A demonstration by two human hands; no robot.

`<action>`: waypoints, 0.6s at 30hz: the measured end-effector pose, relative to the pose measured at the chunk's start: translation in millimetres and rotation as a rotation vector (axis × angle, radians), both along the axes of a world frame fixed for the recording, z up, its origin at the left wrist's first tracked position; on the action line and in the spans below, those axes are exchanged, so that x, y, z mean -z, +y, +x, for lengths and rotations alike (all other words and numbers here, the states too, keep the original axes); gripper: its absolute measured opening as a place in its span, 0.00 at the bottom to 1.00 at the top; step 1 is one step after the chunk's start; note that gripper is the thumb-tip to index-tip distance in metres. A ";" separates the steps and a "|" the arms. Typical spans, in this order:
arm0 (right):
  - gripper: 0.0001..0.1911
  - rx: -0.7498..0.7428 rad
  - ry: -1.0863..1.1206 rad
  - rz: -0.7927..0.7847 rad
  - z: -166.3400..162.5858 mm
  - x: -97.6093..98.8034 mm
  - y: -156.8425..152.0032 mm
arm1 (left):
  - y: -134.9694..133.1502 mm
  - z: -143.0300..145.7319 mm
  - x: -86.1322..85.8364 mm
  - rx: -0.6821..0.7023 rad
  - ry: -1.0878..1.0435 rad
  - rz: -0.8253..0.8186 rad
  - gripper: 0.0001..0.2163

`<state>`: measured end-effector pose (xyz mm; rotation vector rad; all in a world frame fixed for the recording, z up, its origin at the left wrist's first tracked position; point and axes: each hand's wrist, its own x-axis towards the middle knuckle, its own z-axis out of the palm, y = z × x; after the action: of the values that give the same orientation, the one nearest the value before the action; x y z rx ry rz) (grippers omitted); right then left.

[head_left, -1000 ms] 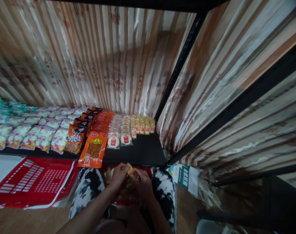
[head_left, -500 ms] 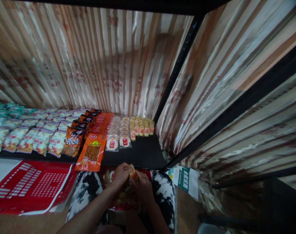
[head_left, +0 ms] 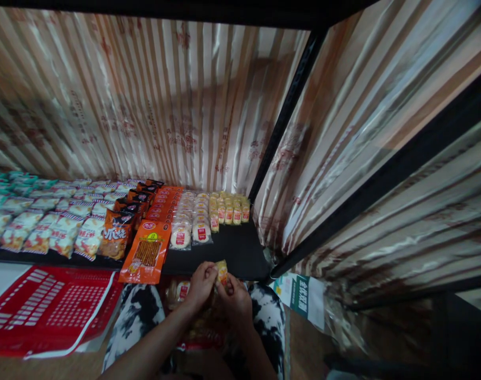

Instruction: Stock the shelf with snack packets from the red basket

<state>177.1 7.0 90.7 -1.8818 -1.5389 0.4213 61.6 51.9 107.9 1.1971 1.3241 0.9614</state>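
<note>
My left hand and my right hand meet just in front of the black shelf, both pinching a small yellow snack packet held upright between them. Below the hands, on my lap, lies a clear bag of more small packets. On the shelf just beyond stand rows of the same yellow packets, round white cakes and orange snack bags.
Further left on the shelf lie rows of white and teal snack bags. A red perforated basket panel rests on the floor at left. Striped curtain fabric backs the shelf; black frame posts and a green-white box stand at right.
Both hands have risen slightly toward the shelf edge with the yellow packet, which now stands more upright. The view has tilted a little upward.
</note>
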 end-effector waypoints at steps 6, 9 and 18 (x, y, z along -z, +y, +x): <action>0.21 0.028 0.022 0.022 4.7 -6.3 11.2 | -2.4 1.7 8.5 0.005 -0.006 0.039 0.11; 0.20 0.044 0.023 0.027 6.8 -12.2 18.5 | -1.5 3.0 10.6 0.013 0.011 0.079 0.11; 0.22 0.094 0.023 -0.029 11.4 -19.9 36.3 | 6.3 11.7 -7.2 0.038 0.004 0.101 0.11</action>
<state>188.5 43.3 110.6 -1.9556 -1.4301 0.4233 73.3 58.1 115.1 1.2971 1.2642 1.0091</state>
